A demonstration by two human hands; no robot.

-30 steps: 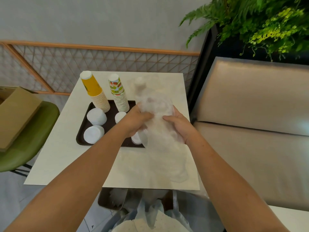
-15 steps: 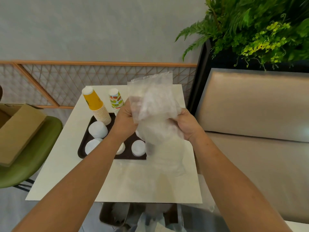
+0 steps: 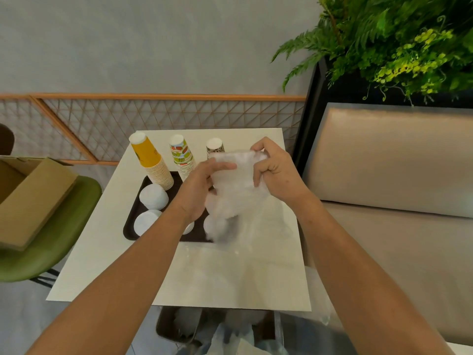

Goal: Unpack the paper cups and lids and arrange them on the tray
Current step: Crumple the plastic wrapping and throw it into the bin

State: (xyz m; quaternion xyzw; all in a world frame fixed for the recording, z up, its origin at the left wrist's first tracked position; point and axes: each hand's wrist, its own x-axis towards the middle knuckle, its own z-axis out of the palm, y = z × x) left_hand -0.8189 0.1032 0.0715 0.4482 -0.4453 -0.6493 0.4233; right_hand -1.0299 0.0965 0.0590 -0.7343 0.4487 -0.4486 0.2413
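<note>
I hold a crumpled clear plastic wrapper (image 3: 234, 185) between both hands, above the pale table (image 3: 230, 278). My left hand (image 3: 202, 185) grips its left side, thumb laid across the front and fingers curled behind. My right hand (image 3: 276, 172) pinches the upper right end, fingers bent tight round the bunched film. The rest hangs below my fingers and drapes down to the tabletop. The film is cloudy, so I cannot tell whether anything is inside it.

Under and to the left of my left hand lies the dark tray (image 3: 131, 228). Upturned cups stand along its far side: a yellow cup stack (image 3: 151, 162) furthest left, a green-and-red cup stack (image 3: 183, 157) nearer, and a dark-patterned cup stack (image 3: 215, 147) just beyond my fingertips, its base hidden by my hands. White lid stacks (image 3: 153, 197) sit on the tray left of my left wrist, and one more shows through the hanging film.
</note>
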